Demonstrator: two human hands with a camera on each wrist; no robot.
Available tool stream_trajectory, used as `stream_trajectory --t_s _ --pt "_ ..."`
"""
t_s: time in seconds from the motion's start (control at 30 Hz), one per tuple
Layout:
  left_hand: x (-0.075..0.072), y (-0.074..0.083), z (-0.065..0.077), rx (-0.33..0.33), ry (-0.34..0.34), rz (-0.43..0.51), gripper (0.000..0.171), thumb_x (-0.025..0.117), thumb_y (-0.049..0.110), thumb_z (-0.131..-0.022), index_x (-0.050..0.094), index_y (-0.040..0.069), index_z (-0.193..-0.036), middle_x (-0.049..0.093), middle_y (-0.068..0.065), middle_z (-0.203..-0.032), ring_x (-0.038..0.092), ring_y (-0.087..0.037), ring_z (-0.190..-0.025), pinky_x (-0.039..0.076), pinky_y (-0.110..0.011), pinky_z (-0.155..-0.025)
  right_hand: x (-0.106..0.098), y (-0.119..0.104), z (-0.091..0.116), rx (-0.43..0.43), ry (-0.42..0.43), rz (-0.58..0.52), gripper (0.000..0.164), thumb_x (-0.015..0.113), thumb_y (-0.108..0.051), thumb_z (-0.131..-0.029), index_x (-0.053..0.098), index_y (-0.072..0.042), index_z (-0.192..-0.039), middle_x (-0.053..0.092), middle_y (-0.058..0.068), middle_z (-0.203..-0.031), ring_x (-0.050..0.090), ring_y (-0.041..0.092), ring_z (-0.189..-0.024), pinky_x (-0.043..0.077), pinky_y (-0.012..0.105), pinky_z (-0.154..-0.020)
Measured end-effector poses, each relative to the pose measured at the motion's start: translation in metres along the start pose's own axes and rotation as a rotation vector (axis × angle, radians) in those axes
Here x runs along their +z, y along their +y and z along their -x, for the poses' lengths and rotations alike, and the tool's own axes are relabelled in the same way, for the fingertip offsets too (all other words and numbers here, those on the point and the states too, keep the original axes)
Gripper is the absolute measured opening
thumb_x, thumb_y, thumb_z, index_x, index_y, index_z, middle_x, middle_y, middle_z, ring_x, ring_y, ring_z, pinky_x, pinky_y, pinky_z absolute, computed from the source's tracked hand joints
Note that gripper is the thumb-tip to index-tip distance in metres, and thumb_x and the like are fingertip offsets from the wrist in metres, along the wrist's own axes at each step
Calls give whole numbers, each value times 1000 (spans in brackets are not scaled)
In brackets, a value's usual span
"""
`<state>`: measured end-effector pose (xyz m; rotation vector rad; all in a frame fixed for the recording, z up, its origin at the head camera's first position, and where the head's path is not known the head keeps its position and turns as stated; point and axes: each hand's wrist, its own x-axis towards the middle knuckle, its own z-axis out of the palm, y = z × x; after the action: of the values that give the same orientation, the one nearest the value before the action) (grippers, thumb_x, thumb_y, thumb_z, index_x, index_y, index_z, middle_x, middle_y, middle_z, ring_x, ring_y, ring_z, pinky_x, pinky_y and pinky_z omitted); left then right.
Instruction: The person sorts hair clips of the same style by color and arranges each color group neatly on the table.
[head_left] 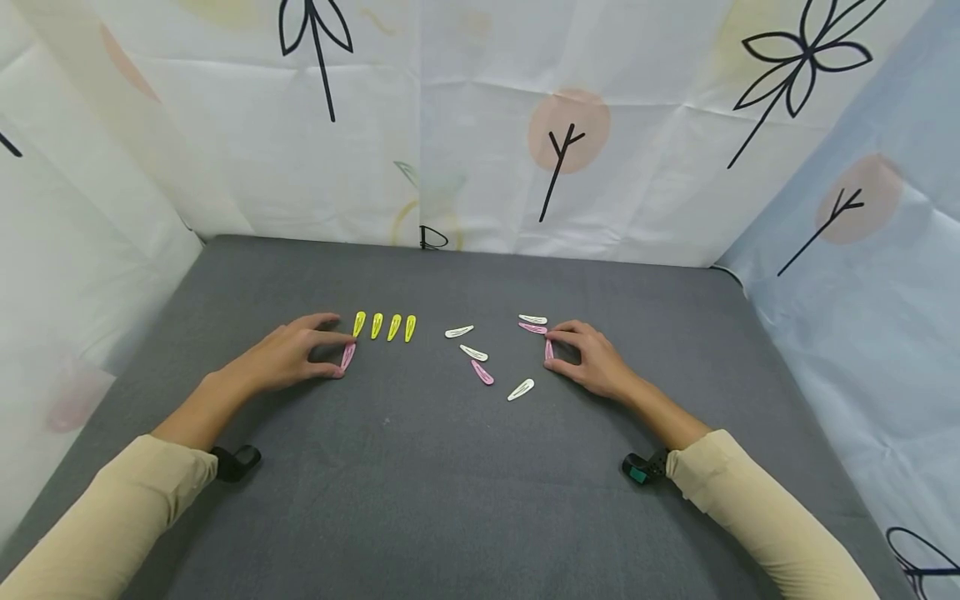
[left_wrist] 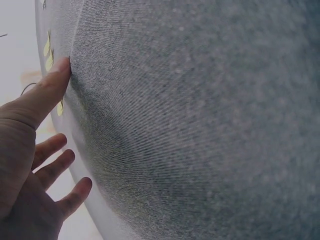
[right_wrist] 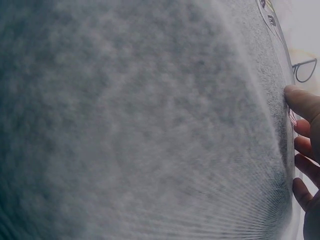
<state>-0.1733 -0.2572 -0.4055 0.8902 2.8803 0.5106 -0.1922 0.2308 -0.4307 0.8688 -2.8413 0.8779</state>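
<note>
In the head view my left hand [head_left: 296, 354] pinches a pink snap hair clip [head_left: 348, 356] between thumb and finger at the table surface. It lies just below the left end of a row of several yellow hair clips [head_left: 377, 326]. My right hand [head_left: 592, 358] pinches another pink hair clip [head_left: 549, 350] by its ends. Beside that hand lie a white hair clip [head_left: 533, 319] and a pink clip [head_left: 533, 328], close together. In the left wrist view the thumb hides the held clip; the other fingers are spread.
Between the hands lie scattered white hair clips [head_left: 474, 353] and a pink clip [head_left: 482, 372]. One white clip [head_left: 521, 389] is nearer the front. The grey table [head_left: 420, 500] is bounded at the back and sides by patterned white cloth [head_left: 480, 167].
</note>
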Motion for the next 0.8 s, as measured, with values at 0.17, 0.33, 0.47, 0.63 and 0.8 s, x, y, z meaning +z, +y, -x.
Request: stream_trajectory --t_s 0.17,0.33,0.47,0.63,0.8 --pt "1 -1 1 -7 0 10 55 82 28 -83 66 8 -132 47 -30 -142 45 -50 -129 37 -66 -100 0 0 0 4 -6 2 47 79 -23 -87 66 -3 -128 60 15 -127 53 35 -123 39 54 -102" --pt "1 -1 1 -27 0 38 55 81 30 -84 66 9 -132 46 -30 -143 43 -49 -130 35 -67 -101 -1 0 0 7 -10 4 46 78 -23 -88 67 -3 -128 60 15 -127 53 34 -123 39 54 -102" --pt "0 -1 1 -35 -8 47 56 81 31 -84 66 10 -133 46 -29 -144 43 -50 -131 35 -68 -101 -1 0 0 16 -17 2 47 78 -24 -87 66 -4 -128 59 15 -127 53 33 -123 39 53 -103" --pt "0 -1 2 -42 -5 70 53 79 32 -86 66 10 -132 45 -29 -145 42 -49 -132 34 -68 -101 -1 1 0 11 -11 1 47 78 -24 -87 67 -4 -128 59 14 -127 53 33 -122 39 53 -102" --pt "0 -2 2 -46 7 103 48 77 31 -89 67 10 -131 44 -28 -146 40 -49 -133 32 -68 -102 0 1 0 -11 6 5 46 79 -22 -86 67 -2 -126 60 15 -125 54 35 -121 40 54 -101"
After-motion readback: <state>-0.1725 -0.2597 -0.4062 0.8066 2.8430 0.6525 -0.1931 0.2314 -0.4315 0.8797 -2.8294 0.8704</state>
